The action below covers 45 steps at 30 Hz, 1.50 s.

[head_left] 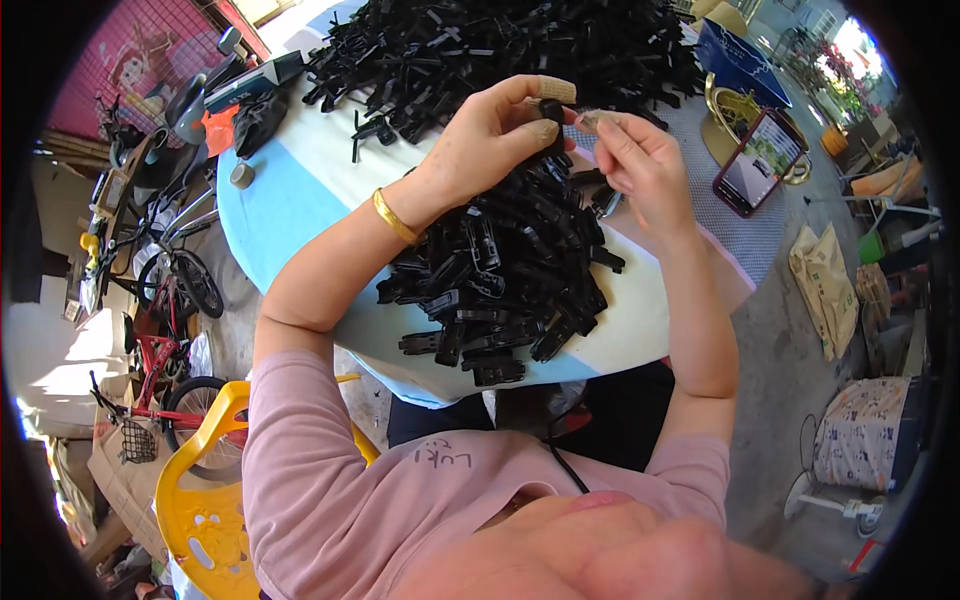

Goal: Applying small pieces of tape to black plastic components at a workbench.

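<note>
My left hand (490, 130), a gold bangle on its wrist, is closed on a small black plastic part (553, 112) between thumb and taped forefinger. Just to the right, my right hand (645, 170) is pinched shut, its fingertips beside that part. What those fingertips hold, if anything, is too small to make out. Below both hands spreads a near heap of black plastic pieces (500, 265), some shaped like clips or buckles. Beyond them rises a larger far heap of black pieces with narrow strips (500, 45).
A light cloth covers the round table (260, 215). To the right a phone (762, 160) leans against a gold-coloured pot (722, 130), near a blue box (742, 65). At the left lie a round grey lid or tin (242, 176) and a black bag (262, 122). A yellow chair (205, 500) stands lower left.
</note>
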Tool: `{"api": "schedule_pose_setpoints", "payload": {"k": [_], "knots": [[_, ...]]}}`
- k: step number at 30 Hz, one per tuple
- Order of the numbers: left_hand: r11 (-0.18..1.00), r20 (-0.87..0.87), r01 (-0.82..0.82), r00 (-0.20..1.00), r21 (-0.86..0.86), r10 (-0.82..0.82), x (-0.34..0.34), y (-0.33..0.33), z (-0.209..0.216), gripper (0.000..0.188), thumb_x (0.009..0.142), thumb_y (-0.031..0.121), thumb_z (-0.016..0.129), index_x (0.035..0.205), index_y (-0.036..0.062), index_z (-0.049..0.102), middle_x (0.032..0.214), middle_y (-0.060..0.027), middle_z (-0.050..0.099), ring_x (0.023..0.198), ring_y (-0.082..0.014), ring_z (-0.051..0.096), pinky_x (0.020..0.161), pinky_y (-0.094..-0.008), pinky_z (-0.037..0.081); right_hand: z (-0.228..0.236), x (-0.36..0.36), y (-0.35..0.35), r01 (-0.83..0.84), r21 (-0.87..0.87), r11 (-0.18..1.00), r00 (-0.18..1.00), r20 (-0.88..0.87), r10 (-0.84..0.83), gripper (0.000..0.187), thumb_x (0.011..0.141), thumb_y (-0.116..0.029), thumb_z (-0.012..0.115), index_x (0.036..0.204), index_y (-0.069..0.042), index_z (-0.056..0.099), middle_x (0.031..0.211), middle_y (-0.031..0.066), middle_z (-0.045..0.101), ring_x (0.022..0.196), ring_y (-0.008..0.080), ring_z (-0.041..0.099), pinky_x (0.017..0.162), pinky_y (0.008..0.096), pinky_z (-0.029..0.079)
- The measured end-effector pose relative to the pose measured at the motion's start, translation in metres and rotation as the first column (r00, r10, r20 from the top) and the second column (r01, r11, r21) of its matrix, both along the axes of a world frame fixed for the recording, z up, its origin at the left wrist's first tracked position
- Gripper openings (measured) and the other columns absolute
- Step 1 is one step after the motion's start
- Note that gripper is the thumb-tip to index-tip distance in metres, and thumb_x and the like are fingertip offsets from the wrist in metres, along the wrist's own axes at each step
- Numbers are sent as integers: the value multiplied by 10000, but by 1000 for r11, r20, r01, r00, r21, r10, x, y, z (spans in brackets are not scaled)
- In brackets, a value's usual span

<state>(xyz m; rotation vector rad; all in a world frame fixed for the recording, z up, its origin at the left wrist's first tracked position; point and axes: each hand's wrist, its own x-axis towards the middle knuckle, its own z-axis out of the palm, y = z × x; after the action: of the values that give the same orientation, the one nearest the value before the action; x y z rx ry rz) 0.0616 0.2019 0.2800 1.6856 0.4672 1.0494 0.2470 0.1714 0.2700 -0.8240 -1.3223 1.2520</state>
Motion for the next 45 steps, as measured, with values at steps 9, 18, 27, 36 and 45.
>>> {"api": "schedule_pose_setpoints", "payload": {"k": [9,18,27,36,45], "knots": [[970,-53,-175,981,168,186,4,-5,-4,178,812,-29,463,987,-27,497,890,-73,585,790,-104,580,729,-230,471,-6,-13,-5,74,151,986,973,206,-105,204,887,-162,523,985,-6,611,638,-24,508,507,-4,362,431,136,247],[818,-180,-240,907,523,381,8,-9,-4,207,748,20,563,951,3,527,786,-122,615,642,-179,614,581,-269,478,-8,-16,-7,208,342,916,959,113,-260,237,766,-107,680,968,-6,606,750,-10,589,670,23,528,610,157,443],[732,-159,-201,907,651,390,13,-28,4,665,693,42,659,1268,17,325,1069,-189,541,967,-341,548,794,-356,466,-6,-9,-5,203,468,860,879,300,-371,166,763,-89,681,899,-19,617,784,-13,610,666,15,526,581,153,423],[851,83,349,935,-392,-345,-17,9,14,528,856,237,564,1251,-54,370,1090,-178,544,982,-294,581,899,-384,461,-1,13,9,-15,198,980,999,-33,22,209,885,-119,526,1070,-22,529,621,-70,428,461,-3,286,423,163,210],[661,194,566,812,-492,-551,-14,16,5,372,830,161,597,1081,-80,465,1033,-211,557,925,-276,606,853,-349,498,1,13,2,-136,313,940,977,197,75,244,871,-187,559,1035,-7,548,719,-32,500,574,14,407,495,158,309]]}}
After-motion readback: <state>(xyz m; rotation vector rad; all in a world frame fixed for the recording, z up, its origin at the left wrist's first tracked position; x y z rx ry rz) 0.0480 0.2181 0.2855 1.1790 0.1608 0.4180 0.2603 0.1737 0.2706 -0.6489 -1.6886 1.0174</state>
